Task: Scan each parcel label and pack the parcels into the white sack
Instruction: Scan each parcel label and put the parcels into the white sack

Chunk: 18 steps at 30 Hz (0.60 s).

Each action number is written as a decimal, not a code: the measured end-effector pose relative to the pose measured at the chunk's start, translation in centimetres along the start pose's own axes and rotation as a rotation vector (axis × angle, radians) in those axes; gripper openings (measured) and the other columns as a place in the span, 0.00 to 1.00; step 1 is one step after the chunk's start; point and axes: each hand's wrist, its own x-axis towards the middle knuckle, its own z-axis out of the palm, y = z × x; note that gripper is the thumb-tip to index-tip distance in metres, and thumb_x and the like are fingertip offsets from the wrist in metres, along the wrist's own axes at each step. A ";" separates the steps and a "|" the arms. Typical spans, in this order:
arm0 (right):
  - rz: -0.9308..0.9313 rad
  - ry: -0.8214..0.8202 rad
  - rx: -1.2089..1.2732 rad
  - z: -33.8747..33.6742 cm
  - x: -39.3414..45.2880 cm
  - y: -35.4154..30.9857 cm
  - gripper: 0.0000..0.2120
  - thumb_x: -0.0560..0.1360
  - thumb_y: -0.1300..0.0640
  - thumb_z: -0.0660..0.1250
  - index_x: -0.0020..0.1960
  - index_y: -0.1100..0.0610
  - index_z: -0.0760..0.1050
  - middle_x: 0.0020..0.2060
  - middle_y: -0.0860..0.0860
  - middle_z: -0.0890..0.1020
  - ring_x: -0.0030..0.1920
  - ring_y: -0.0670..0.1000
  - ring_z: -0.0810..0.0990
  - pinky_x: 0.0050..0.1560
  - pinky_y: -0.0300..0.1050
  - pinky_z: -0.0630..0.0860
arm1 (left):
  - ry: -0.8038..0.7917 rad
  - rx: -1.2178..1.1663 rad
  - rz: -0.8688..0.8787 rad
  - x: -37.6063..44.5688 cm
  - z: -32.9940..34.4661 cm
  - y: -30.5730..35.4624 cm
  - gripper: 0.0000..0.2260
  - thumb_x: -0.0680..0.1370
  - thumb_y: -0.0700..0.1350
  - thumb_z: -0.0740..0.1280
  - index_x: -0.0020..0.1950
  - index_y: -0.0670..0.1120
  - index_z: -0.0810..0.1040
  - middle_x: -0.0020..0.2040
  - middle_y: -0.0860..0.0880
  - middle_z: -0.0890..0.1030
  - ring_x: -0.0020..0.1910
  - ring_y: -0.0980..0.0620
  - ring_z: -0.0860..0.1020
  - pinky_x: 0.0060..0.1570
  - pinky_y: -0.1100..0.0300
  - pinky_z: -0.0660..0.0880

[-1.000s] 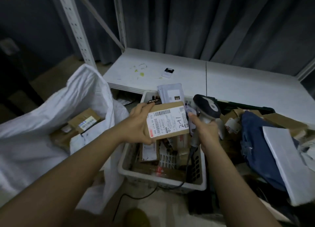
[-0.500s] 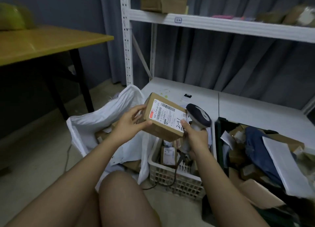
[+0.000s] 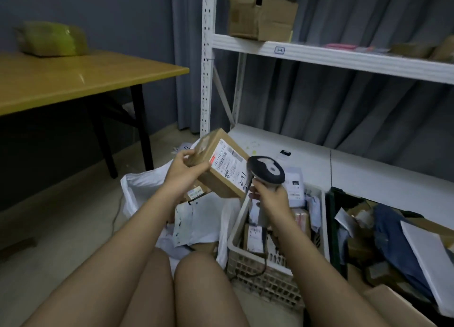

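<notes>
Fingers of left hand curled round cardboard parcel, tilted above white sack; right hand clenched on barcode scanner touching label, over white basket.

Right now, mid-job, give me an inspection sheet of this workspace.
Surface: pale floor; low white shelf board behind.
Job's things: cardboard parcel, label up; scanner beside it; white sack open, parcels inside.
Clutter: white basket of parcels; dark crate of mixed packages.
Hands: left hand grips the parcel; right hand holds the scanner.
Cables: scanner cable runs into the basket.
Surroundings: wooden table, white rack with boxes, grey curtain.
</notes>
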 end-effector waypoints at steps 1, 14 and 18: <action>-0.031 -0.046 -0.058 -0.3 -0.1 -0.3 0.06 0.76 0.54 0.70 0.50 0.54 0.76 0.41 0.52 0.82 0.42 0.50 0.82 0.45 0.45 0.77 | 0.013 0.038 -0.008 0.5 -0.4 0.1 0.30 0.58 0.56 0.74 0.59 0.57 0.71 0.59 0.52 0.76 0.54 0.53 0.78 0.59 0.48 0.76; -0.200 -0.311 -0.392 -2.4 -2.1 0.3 0.11 0.69 0.56 0.77 0.49 0.49 0.79 0.37 0.42 0.82 0.37 0.37 0.79 0.33 0.31 0.72 | -0.145 0.319 0.012 4.4 -2.0 -2.4 0.25 0.67 0.50 0.74 0.62 0.54 0.74 0.57 0.52 0.77 0.54 0.56 0.76 0.59 0.57 0.73; -0.220 -0.260 -0.402 -3.0 -2.6 0.3 0.11 0.70 0.58 0.76 0.47 0.46 0.77 0.40 0.47 0.83 0.36 0.35 0.78 0.36 0.34 0.78 | -0.133 0.320 0.042 4.9 -1.6 -3.0 0.22 0.72 0.44 0.73 0.65 0.51 0.73 0.57 0.51 0.76 0.52 0.59 0.75 0.53 0.64 0.71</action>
